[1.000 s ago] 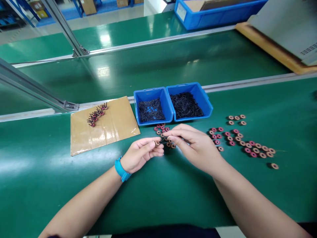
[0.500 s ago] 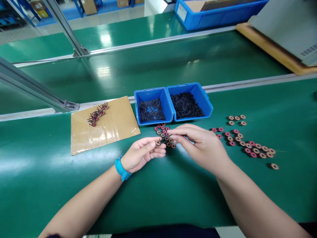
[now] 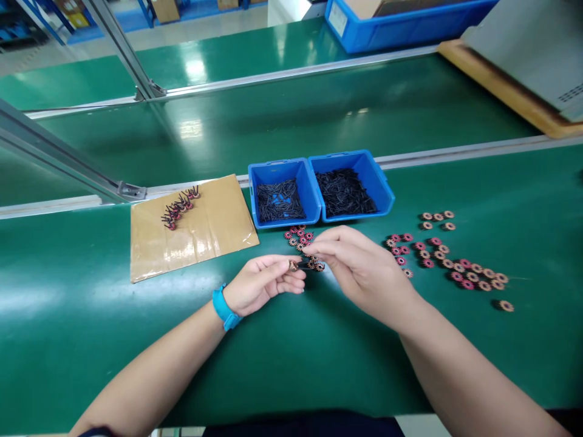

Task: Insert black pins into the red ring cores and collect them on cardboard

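Note:
Between the thumb and fingers of my left hand (image 3: 266, 280) is a small copper-wound ring coil (image 3: 293, 265). Short black tubing (image 3: 303, 264) sticks out from its right side. My right hand (image 3: 364, 267) is closed in a pinch just above and right of that coil; whatever lies between its fingertips is too small to make out. Beneath and behind my hands, a cluster of red and copper ring coils (image 3: 298, 235) lies on the green table, partly covered by the right fingers.
Two blue bins (image 3: 285, 194) (image 3: 348, 188) of black tubes stand behind my hands. To the left, a cardboard sheet (image 3: 214, 230) carries coils with black tubes (image 3: 177, 212). More ring coils (image 3: 455, 266) are spread at right. A metal post (image 3: 122, 48) rises at back left.
My right fingertips have shifted slightly left, closer to the left hand. The held coil has turned, and its black tubing now shows more plainly, pointing right.

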`<state>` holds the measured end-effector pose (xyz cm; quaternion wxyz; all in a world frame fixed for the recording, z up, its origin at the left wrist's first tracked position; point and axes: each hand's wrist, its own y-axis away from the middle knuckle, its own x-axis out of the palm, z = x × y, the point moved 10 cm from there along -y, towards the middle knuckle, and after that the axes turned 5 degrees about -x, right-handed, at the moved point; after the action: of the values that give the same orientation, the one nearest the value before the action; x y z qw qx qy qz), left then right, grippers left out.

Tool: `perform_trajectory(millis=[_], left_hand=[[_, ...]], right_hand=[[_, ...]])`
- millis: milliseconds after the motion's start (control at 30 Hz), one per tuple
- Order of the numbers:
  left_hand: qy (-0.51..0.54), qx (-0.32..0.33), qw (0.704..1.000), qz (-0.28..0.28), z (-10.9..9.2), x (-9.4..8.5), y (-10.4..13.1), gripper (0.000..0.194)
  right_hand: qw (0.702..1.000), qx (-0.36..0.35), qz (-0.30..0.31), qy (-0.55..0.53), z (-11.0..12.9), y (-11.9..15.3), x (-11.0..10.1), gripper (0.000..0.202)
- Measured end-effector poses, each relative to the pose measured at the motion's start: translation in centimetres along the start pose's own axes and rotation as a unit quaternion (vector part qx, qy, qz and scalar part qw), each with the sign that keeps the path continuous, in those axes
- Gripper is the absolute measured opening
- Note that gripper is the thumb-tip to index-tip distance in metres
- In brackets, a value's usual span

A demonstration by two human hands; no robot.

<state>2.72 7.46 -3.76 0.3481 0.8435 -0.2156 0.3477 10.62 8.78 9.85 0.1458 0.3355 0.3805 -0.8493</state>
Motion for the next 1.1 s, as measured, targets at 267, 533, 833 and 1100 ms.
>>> perform_trajectory(millis=[267, 533, 833, 1100], left_hand=[[-0.011, 0.003, 1.0, -0.001, -0.1, 0.0, 0.1, 0.025], [-0.016, -0.001, 1.0, -0.004, 0.0, 0.0, -0.1, 0.024], [-0.002, -0.001, 1.0, -0.009, 0.2, -0.3, -0.1, 0.031], [-0.035, 0.071, 0.996, -0.033, -3.0, -0.8, 1.7, 0.023]], right_hand=[[1.0, 0.004, 0.012, 0.007, 0.3, -0.1, 0.1, 0.024], [0.996, -0.048, 0.055, 0.054, 1.3, -0.1, 1.2, 0.026], [0.992, -0.001, 0.04, 0.12, -1.4, -1.6, -0.5, 0.027], [0.917, 0.014, 0.333, 0.218, -8.2, -6.8, 8.0, 0.025]])
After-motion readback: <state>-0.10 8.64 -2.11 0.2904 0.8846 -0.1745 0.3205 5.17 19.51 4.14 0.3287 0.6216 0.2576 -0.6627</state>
